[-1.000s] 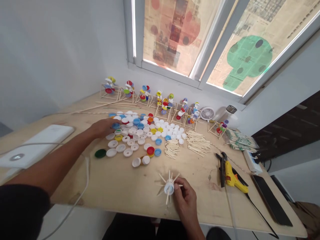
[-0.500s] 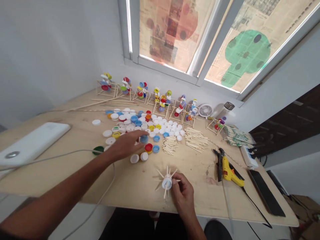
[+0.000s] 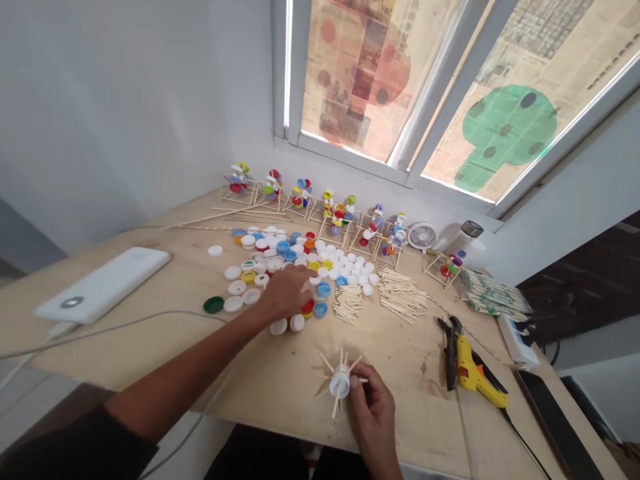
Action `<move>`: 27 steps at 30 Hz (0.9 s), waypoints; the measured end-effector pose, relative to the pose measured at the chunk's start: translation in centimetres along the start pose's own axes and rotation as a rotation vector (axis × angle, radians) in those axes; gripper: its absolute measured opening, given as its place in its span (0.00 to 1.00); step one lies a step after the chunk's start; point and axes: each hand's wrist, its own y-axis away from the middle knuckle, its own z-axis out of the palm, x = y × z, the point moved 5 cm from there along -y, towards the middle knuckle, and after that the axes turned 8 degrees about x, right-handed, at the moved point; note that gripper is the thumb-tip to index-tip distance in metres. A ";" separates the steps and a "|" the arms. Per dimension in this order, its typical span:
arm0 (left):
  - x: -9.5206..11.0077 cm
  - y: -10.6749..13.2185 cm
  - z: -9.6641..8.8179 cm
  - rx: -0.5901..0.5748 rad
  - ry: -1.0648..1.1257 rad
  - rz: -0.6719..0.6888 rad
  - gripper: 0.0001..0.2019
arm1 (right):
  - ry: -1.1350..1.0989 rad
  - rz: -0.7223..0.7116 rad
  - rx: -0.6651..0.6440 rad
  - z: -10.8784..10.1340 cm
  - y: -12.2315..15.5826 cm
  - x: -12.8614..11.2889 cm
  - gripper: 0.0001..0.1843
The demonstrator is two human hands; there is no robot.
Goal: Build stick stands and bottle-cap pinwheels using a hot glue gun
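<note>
My right hand (image 3: 374, 410), near the table's front edge, is closed on a small hub of white bottle caps (image 3: 340, 385) with several thin wooden sticks radiating from it. Its thumb and fingers pinch the hub's right side. My left hand (image 3: 287, 293) reaches over the spread of plastic bottle caps (image 3: 237, 287), fingers bent and apart. Its fingertips are close to a white cap (image 3: 315, 281) and a blue cap (image 3: 323, 289); whether they touch is unclear. Under the hand, a red cap (image 3: 307, 307) is partly hidden.
Small cap wheels on stick frames (image 3: 238, 183) line the wall. Short sticks (image 3: 400, 293) lie in piles right of the caps. A yellow glue gun (image 3: 473, 373), a phone (image 3: 555, 420) and a power strip (image 3: 519, 340) are at right. A white power bank (image 3: 105, 283) with a cable lies left.
My left hand has moved slightly farther over the caps, away from me. The view has shifted, so the scene sits lower and to the right. My right hand still holds the stick hub.
</note>
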 end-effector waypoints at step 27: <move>-19.1 -6.8 -4.4 -0.107 -0.227 -0.529 0.19 | 0.032 0.028 0.000 0.3 0.1 -0.8 0.15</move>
